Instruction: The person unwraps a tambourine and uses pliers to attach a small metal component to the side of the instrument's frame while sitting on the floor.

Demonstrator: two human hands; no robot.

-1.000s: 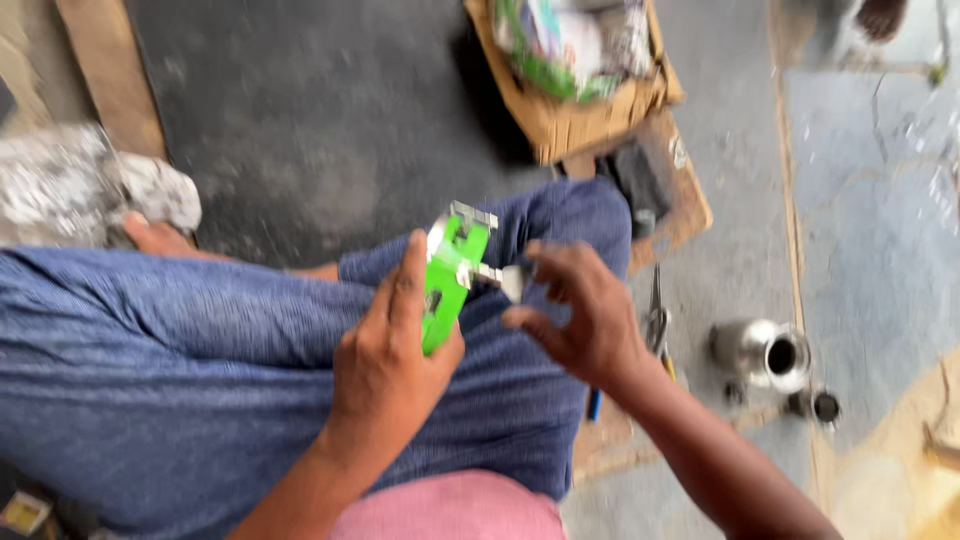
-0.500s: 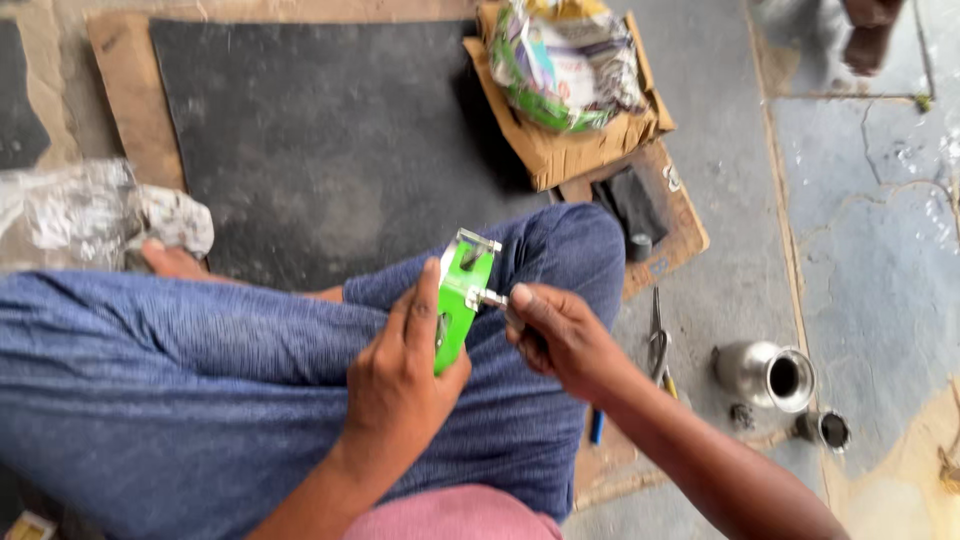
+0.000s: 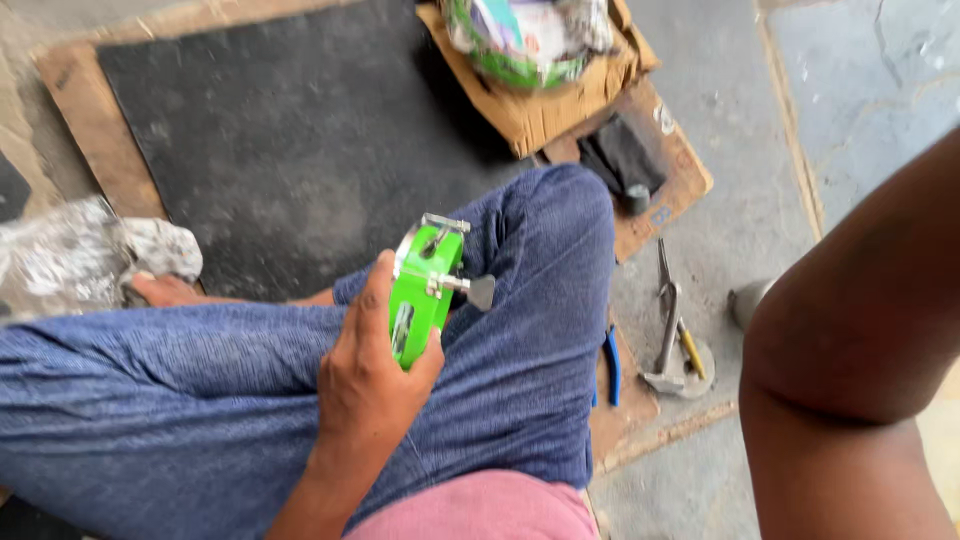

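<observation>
My left hand (image 3: 368,375) holds a bright green tool (image 3: 422,290) over my knee.

The tool is smooth and flat, with shiny metal bits and a little wing screw (image 3: 478,291) on its side. My fingers wrap tight around it. I see only my right arm (image 3: 850,340), so I cannot tell about my right hand. My blue pants (image 3: 200,400) look soft. A rough black mat (image 3: 290,150) and a torn cardboard box (image 3: 540,105) lie on the grey floor (image 3: 780,170).

Left hand (image 3: 370,375) gripping, right forearm (image 3: 850,350) raised

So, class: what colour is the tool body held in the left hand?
Bright green tool body, with silver metal fittings, gripped by the left hand; seen in the head view.
</observation>
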